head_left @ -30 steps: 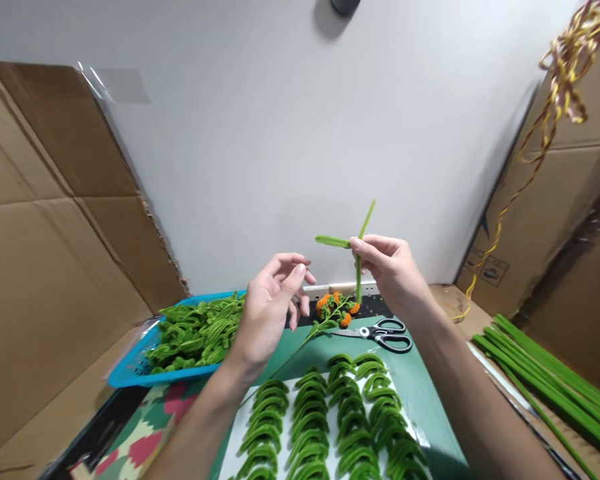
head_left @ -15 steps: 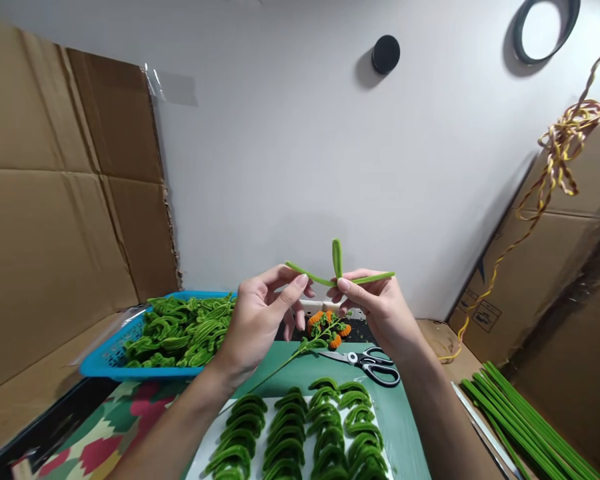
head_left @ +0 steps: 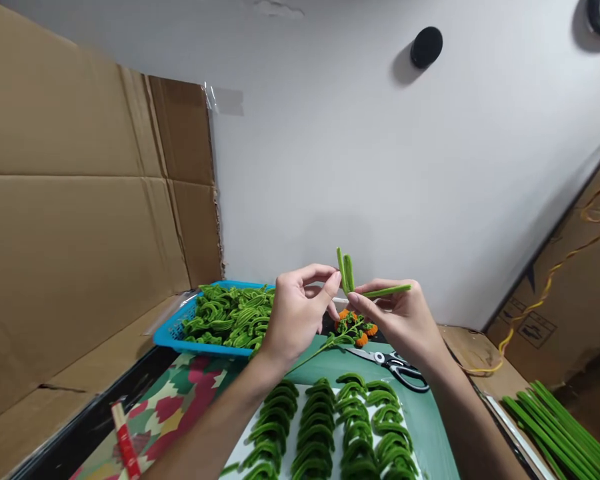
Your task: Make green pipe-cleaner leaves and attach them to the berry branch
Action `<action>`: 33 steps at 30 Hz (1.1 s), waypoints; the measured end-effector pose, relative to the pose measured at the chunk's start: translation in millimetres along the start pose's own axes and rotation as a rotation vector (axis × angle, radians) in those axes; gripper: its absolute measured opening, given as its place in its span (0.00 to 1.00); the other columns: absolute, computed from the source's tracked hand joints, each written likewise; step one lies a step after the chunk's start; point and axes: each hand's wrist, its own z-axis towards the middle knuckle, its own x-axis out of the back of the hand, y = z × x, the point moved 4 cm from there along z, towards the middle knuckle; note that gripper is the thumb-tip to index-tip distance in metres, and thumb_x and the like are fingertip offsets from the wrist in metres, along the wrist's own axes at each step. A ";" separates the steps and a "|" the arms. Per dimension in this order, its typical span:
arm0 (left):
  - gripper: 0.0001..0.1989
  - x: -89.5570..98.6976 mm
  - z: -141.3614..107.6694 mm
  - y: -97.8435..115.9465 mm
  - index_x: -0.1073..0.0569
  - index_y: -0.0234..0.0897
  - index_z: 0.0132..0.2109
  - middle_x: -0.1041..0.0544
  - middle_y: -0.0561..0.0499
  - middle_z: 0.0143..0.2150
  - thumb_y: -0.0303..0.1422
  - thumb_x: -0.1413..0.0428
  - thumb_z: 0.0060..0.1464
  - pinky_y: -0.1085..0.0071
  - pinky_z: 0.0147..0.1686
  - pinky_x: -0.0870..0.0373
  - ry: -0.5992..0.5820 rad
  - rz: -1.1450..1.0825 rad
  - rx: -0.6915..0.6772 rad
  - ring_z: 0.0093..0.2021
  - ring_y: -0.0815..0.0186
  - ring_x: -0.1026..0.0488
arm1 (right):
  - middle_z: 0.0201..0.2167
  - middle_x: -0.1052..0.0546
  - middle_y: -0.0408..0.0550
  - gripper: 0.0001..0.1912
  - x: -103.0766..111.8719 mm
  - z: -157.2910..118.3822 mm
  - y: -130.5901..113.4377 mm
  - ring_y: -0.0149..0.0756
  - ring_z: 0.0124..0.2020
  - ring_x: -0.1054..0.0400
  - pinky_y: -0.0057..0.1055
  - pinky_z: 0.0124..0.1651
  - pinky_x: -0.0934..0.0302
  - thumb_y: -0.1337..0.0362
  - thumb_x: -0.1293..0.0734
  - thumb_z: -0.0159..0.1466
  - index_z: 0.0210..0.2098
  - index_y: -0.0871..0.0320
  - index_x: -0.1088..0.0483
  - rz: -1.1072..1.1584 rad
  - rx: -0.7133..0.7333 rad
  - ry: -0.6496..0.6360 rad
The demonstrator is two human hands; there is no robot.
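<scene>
Between my two hands is a light green pipe cleaner [head_left: 349,272], bent into an upright narrow loop with an arm on each side. My left hand [head_left: 303,307] pinches the left arm, which stands up beside the loop. My right hand [head_left: 397,317] pinches the base of the loop, and the other arm lies out to the right across its fingers. Below the hands, curved green pipe-cleaner pieces [head_left: 314,427] lie in rows on a white sheet [head_left: 300,443]. Scissors [head_left: 393,363] with black and grey handles rest near my right wrist.
A blue basket [head_left: 200,348] full of bent green pieces [head_left: 235,313] stands at left. A stem with orange flowers [head_left: 347,327] lies behind the scissors. Straight green pipe cleaners [head_left: 565,427] lie at right. Cardboard panels [head_left: 80,233] flank the table, and a red-wrapped stick [head_left: 126,443] sits lower left.
My left hand has folded the left arm of the pipe cleaner from sideways to upright, close against the loop. The view has turned left, so everything sits further right.
</scene>
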 end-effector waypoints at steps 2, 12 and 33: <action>0.16 -2.2 -1.4 -1.5 0.16 0.33 0.47 0.18 0.49 0.32 0.41 0.33 0.60 0.79 0.11 0.39 0.004 -0.018 0.005 0.20 0.69 0.24 | 0.30 0.15 0.53 0.14 -1.7 -0.5 -1.1 0.42 0.30 0.20 0.33 0.31 0.29 0.54 0.22 0.63 0.37 0.59 0.13 -0.034 0.006 -0.004; 0.22 -10.3 -9.4 -6.8 0.15 0.31 0.54 0.22 0.53 0.19 0.42 0.32 0.60 0.76 0.15 0.37 0.068 -0.037 0.026 0.16 0.71 0.31 | 0.26 0.19 0.49 0.14 0.3 -0.3 -2.6 0.37 0.27 0.28 0.33 0.30 0.34 0.53 0.24 0.66 0.35 0.57 0.13 -0.081 0.105 -0.038; 0.11 -17.6 -9.1 -12.4 0.12 0.41 0.48 0.16 0.49 0.37 0.37 0.33 0.61 0.76 0.21 0.29 -0.040 0.029 -0.075 0.26 0.71 0.30 | 0.23 0.18 0.50 0.16 22.2 6.9 1.4 0.33 0.21 0.29 0.31 0.24 0.37 0.52 0.20 0.61 0.27 0.58 0.16 -0.019 0.032 -0.098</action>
